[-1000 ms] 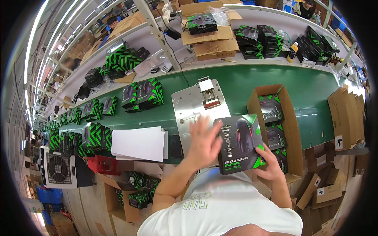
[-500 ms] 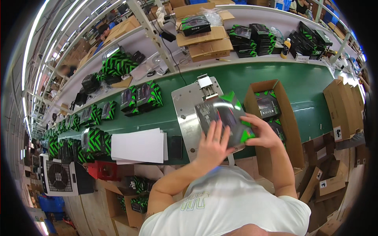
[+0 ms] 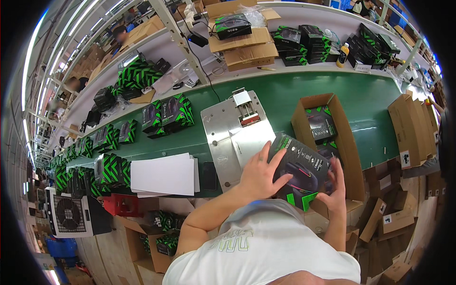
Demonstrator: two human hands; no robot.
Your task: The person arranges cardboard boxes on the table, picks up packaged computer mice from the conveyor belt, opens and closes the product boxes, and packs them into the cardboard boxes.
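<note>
Between my two hands a black-and-green mouse box (image 3: 300,172) is held tilted, its printed face with a mouse picture turned up. My left hand (image 3: 260,176) grips its left side, the thumb lying on the face and the fingers along the upper left edge. My right hand (image 3: 334,191) holds the right side, thumb near the lower corner. The box is in front of a metal plate fixture (image 3: 222,124) with a small clamp at its far end. Right beside it stands an open cardboard carton (image 3: 354,159) with similar black-and-green boxes (image 3: 321,124) inside.
White paper sheets (image 3: 164,175) and a dark phone-like slab (image 3: 207,175) lie left of the fixture. Several packed boxes (image 3: 176,110) line the green bench (image 3: 280,90). A yellow bottle (image 3: 342,55) stands on the back shelf. Folded cartons (image 3: 412,128) are at the right.
The mouse box has moved off the metal fixture toward me and to the right, and has turned. Both hands moved with it, the right one shifting down its side.
</note>
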